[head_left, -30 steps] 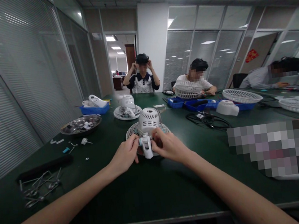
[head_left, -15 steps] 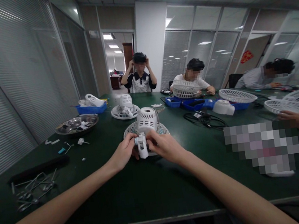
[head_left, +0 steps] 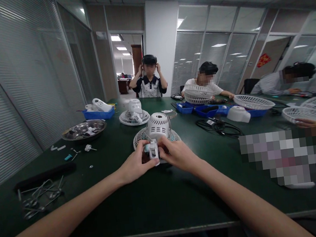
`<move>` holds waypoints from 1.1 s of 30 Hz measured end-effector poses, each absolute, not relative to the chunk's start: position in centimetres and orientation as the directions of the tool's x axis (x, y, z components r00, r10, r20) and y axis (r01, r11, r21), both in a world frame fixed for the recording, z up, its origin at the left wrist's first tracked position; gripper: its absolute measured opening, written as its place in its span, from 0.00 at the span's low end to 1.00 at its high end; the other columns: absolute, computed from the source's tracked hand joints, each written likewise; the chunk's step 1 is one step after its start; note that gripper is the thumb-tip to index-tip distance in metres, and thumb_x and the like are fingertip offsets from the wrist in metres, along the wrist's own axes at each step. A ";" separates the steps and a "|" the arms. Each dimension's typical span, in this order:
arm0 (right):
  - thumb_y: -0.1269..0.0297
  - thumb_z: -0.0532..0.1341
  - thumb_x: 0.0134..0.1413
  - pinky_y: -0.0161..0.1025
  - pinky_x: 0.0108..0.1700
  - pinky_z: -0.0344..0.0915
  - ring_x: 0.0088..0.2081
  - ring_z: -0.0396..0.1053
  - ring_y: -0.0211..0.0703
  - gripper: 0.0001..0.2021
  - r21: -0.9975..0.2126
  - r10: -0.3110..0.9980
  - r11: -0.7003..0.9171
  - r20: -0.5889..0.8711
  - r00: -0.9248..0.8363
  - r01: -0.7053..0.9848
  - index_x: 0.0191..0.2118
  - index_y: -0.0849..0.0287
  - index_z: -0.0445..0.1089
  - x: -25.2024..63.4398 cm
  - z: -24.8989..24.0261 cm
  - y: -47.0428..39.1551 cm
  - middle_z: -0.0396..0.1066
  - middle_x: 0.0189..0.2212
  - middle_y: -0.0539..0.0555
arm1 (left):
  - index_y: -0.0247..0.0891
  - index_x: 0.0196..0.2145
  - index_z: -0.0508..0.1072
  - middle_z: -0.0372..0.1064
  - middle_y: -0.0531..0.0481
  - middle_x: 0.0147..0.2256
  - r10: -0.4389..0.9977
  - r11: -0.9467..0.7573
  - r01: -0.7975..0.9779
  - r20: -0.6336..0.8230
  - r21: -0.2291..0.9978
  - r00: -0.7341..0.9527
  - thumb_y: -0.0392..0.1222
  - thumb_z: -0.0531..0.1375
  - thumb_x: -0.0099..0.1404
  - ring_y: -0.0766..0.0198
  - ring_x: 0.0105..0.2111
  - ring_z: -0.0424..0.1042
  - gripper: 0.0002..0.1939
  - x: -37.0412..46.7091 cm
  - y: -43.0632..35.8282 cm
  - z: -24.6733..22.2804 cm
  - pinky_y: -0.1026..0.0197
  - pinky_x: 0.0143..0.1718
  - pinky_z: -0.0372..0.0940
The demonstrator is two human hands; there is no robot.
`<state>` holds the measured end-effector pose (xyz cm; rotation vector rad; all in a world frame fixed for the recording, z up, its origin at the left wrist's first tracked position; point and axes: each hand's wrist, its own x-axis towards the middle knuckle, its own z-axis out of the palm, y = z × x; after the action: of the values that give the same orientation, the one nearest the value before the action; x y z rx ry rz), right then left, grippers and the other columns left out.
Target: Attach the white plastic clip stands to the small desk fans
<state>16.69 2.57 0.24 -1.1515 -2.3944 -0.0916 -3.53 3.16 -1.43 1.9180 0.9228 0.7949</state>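
A white fan head point(head_left: 158, 125) rests face down on its round grille point(head_left: 175, 135) in front of me. From its near side juts a white neck bracket point(head_left: 153, 152) with a light-blue piece on its left. My left hand point(head_left: 137, 162) is closed around the left of this bracket, thumb along its lower end and fingers by the light-blue piece. On the opposite side, my right hand point(head_left: 175, 153) pinches at the bracket's right edge; whatever lies between those fingertips is too small to make out.
A second fan head point(head_left: 134, 110) lies farther back. On the left are a metal bowl point(head_left: 84, 131) of small parts, a blue bin point(head_left: 99, 114), a black rod point(head_left: 44, 176) and bent wire springs point(head_left: 42, 198). A black cable point(head_left: 219, 126) lies right. Co-workers sit around the table.
My left thumb has moved down onto the bracket's lower end, and the bracket has turned slightly. My right hand stays at its right side. A co-worker's arm now reaches toward a grille.
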 end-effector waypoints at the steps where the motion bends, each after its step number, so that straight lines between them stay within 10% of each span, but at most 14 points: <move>1: 0.66 0.52 0.61 0.34 0.28 0.57 0.27 0.68 0.39 0.06 -0.144 0.720 0.645 0.444 -0.534 0.750 0.43 0.58 0.58 16.7 0.3 2.6 0.71 0.30 0.52 | 0.40 0.52 0.53 0.67 0.43 0.46 0.832 -0.378 0.306 0.175 0.874 0.527 0.51 0.60 0.59 0.54 0.44 0.71 0.28 -3.5 3.1 -1.4 0.53 0.45 0.64; 33: 0.64 0.51 0.62 0.34 0.27 0.56 0.25 0.70 0.42 0.09 -0.202 0.733 0.577 0.557 -0.392 0.791 0.45 0.58 0.62 16.3 -1.2 3.9 0.73 0.27 0.51 | 0.36 0.46 0.62 0.70 0.46 0.41 0.855 -0.421 0.340 0.242 0.841 0.460 0.53 0.54 0.63 0.58 0.40 0.71 0.20 -3.3 3.7 -1.5 0.57 0.42 0.63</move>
<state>16.30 3.91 -1.21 -1.2095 -2.2022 -0.1264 -3.33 3.72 -1.47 1.9705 0.9958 0.8849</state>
